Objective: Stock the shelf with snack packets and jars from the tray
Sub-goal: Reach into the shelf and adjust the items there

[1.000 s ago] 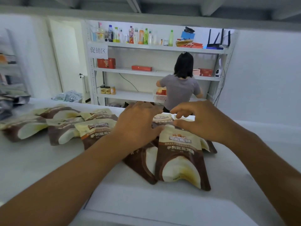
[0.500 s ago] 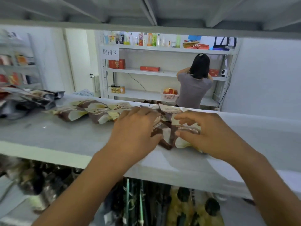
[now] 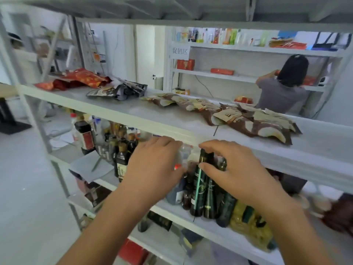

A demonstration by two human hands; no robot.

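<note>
Several brown-and-cream snack packets (image 3: 254, 123) lie flat in an overlapping pile on the white upper shelf (image 3: 152, 119), with a row of the same packets (image 3: 183, 104) behind them to the left. My left hand (image 3: 154, 163) and my right hand (image 3: 231, 169) hover side by side below the shelf's front edge, in front of the bottles one level down. Both hands hold nothing, with fingers loosely bent. No tray and no jars from it are in view.
Red packets (image 3: 82, 79) and dark foil packets (image 3: 120, 90) lie further left on the same shelf. Dark sauce and oil bottles (image 3: 200, 190) crowd the lower shelf. A person (image 3: 284, 88) works at a far shelf unit behind.
Both hands have let go of the packet pile and pulled back and down from the shelf. The view has swung down and left, showing the lower shelves.
</note>
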